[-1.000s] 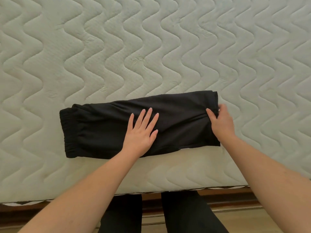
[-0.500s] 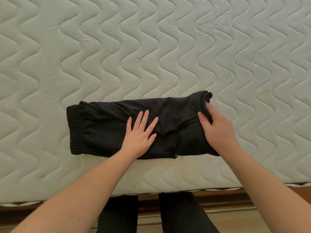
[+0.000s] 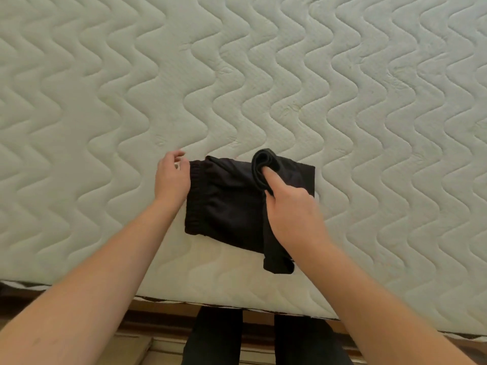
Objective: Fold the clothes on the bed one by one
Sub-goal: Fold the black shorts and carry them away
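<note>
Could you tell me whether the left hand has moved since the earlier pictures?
Yes. The left hand has left the middle of the black garment and now sits at its elastic waistband end, further left, fingers loosely curled over the mattress.

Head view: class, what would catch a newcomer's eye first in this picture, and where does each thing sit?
The black garment, part-folded, stands out darkly against the pale quilted mattress, near its front edge. The right hand grips the garment's right end, lifted into a curl over the rest. The left hand sits at the elastic waistband on the garment's left edge, fingers loosely curled.
</note>
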A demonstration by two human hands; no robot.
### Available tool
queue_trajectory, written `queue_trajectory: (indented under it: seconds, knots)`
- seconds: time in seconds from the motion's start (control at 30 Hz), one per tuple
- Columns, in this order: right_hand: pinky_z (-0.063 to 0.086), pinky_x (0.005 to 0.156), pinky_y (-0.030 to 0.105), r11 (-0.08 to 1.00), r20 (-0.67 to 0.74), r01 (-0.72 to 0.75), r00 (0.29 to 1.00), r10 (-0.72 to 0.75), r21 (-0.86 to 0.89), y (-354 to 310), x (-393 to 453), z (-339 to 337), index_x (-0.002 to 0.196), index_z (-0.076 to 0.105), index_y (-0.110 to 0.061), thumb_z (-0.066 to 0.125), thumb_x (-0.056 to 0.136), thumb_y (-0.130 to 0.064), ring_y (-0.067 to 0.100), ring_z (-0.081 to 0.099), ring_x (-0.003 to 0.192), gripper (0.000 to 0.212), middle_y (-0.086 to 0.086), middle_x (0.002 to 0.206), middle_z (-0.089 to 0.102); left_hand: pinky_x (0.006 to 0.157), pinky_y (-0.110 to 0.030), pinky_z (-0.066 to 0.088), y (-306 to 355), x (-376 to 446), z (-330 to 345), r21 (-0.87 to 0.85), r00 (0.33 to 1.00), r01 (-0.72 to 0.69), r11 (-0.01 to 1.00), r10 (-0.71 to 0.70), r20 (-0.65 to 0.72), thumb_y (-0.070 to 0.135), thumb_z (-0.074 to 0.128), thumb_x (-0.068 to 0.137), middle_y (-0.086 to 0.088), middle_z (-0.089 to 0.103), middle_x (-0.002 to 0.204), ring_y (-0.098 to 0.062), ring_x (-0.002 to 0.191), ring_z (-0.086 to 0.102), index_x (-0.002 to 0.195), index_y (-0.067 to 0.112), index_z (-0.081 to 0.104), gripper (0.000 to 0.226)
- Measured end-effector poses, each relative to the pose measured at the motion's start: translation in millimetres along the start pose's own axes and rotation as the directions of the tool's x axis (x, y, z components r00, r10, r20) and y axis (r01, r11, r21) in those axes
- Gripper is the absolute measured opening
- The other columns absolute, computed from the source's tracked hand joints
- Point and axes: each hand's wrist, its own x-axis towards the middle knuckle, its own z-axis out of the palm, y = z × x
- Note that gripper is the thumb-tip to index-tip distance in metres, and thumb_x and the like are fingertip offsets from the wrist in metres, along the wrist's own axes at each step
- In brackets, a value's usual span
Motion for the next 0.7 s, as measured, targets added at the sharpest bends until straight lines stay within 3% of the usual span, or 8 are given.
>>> queue_trajectory:
  seconds: [0.07, 0.13, 0.23, 0.37, 0.43, 0.5, 0.6, 0.7]
  knots:
    - [0.023, 0.045, 0.021, 0.998, 0.031, 0.014, 0.999, -0.012, -0.054, -23.6, 6.6, 17.7, 0.151, 0.032, -0.028, 0.046, 0.102, -0.018, 0.004, 0.036, 0.049, 0.052, -0.003, 0.067, 0.048, 0.100, -0.042, 0.047, -8.3, 6.5, -13.0, -0.212, 0.964, 0.248, 0.945, -0.219, 0.151, 0.034, 0.040, 0.102, -0.006, 0.060, 0.122, -0.020, 0.104, 0.058, 0.120, 0.022, 0.055, 0.026]
    - [0.033, 0.049, 0.024, 0.996, 0.069, 0.024, 0.997, -0.018, -0.084, -45.0, 13.7, 36.7, 0.152, 0.028, -0.026, 0.046, 0.101, -0.016, 0.007, 0.042, 0.050, 0.055, -0.001, 0.069, 0.052, 0.095, -0.042, 0.048, -12.9, 8.1, -20.8, -0.284, 0.907, 0.381, 0.880, -0.296, 0.298, 0.033, 0.039, 0.102, -0.007, 0.062, 0.121, -0.018, 0.100, 0.061, 0.117, 0.023, 0.054, 0.024]
    - [0.049, 0.056, 0.031, 0.994, 0.122, 0.023, 0.992, -0.011, -0.104, -70.1, 24.5, 59.5, 0.153, 0.023, -0.025, 0.045, 0.101, -0.015, 0.012, 0.053, 0.055, 0.058, 0.000, 0.073, 0.057, 0.093, -0.040, 0.050, -20.1, 4.7, -23.1, -0.266, 0.864, 0.413, 0.871, -0.282, 0.418, 0.035, 0.038, 0.102, -0.006, 0.065, 0.118, -0.016, 0.102, 0.063, 0.124, 0.019, 0.054, 0.032]
    - [0.050, 0.060, 0.031, 0.998, 0.154, 0.001, 0.988, 0.009, -0.070, -91.1, 35.1, 79.9, 0.154, 0.018, -0.026, 0.044, 0.102, -0.020, 0.016, 0.061, 0.065, 0.059, 0.002, 0.081, 0.062, 0.082, -0.032, 0.054, -23.7, 1.1, -20.6, -0.316, 0.834, 0.437, 0.842, -0.248, 0.493, 0.036, 0.028, 0.106, -0.002, 0.067, 0.110, -0.014, 0.100, 0.064, 0.129, 0.014, 0.055, 0.042]
    - [0.047, 0.071, 0.030, 0.998, 0.183, 0.040, 0.982, -0.047, 0.043, -96.8, 35.4, 84.4, 0.154, 0.019, -0.029, 0.041, 0.103, -0.036, 0.020, 0.065, 0.083, 0.056, 0.003, 0.102, 0.067, 0.080, -0.031, 0.054, -24.9, 3.0, -20.7, -0.338, 0.828, 0.461, 0.820, -0.261, 0.497, 0.041, 0.024, 0.107, 0.002, 0.070, 0.100, -0.012, 0.095, 0.066, 0.123, 0.018, 0.060, 0.046]
    - [0.050, 0.082, 0.027, 0.970, 0.201, 0.085, 0.971, -0.132, 0.228, -94.2, 32.4, 82.3, 0.150, 0.025, -0.037, 0.041, 0.099, -0.049, 0.010, 0.065, 0.095, 0.055, -0.006, 0.124, 0.063, 0.071, -0.027, 0.052, -26.7, 4.7, -22.2, -0.346, 0.821, 0.484, 0.804, -0.280, 0.498, 0.051, 0.020, 0.105, 0.007, 0.074, 0.088, -0.008, 0.086, 0.068, 0.107, 0.027, 0.065, 0.051]
    - [0.056, 0.082, 0.026, 0.926, 0.110, 0.049, 0.989, -0.097, 0.374, -66.3, 30.8, 72.0, 0.132, 0.045, -0.045, 0.040, 0.095, -0.054, -0.004, 0.065, 0.088, 0.039, -0.020, 0.106, 0.067, 0.062, -0.022, 0.052, -28.8, 7.0, -23.7, -0.358, 0.818, 0.490, 0.795, -0.277, 0.504, 0.067, 0.016, 0.098, 0.012, 0.075, 0.082, -0.003, 0.075, 0.071, 0.099, 0.032, 0.064, 0.060]
    - [0.054, 0.090, 0.031, 0.935, -0.021, -0.093, 0.994, 0.107, 0.341, -16.3, 34.7, 64.6, 0.121, 0.059, -0.036, 0.048, 0.099, -0.039, -0.002, 0.062, 0.093, 0.024, -0.019, 0.102, 0.066, 0.093, -0.033, 0.049, -22.4, 6.9, -19.6, -0.273, 0.802, 0.452, 0.849, -0.252, 0.542, 0.087, 0.024, 0.081, 0.012, 0.066, 0.121, -0.014, 0.111, 0.061, 0.125, 0.030, 0.059, 0.081]
